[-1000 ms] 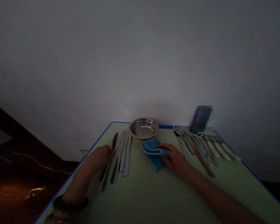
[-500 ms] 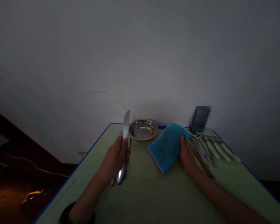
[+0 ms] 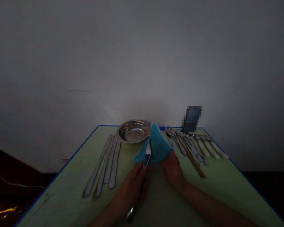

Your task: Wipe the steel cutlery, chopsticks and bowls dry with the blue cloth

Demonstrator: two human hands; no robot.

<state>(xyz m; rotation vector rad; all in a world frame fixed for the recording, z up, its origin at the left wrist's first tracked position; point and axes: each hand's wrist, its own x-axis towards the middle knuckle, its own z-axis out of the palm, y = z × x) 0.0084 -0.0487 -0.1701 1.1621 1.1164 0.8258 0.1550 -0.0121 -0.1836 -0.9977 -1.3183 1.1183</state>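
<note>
A table knife is gripped in my left hand, blade pointing away from me and the rounded handle end showing below the fist. My right hand holds a blue cloth, folded and spread behind the knife's blade. The blade lies against the cloth or just in front of it; the tip is partly hidden. Beyond both hands stands a shiny metal bowl. To the left of my left hand, several more table knives lie side by side on the table.
On the right of the green, blue-edged table lie wooden chopsticks, metal spoons and forks, and several pieces with pale handles. A blurred-out dark upright object stands at the back, near the wall.
My left hand has brought the knife rightward and nearer, and my right hand has moved the cloth left to meet its blade. The view has shifted slightly right, uncovering the knives at left.
</note>
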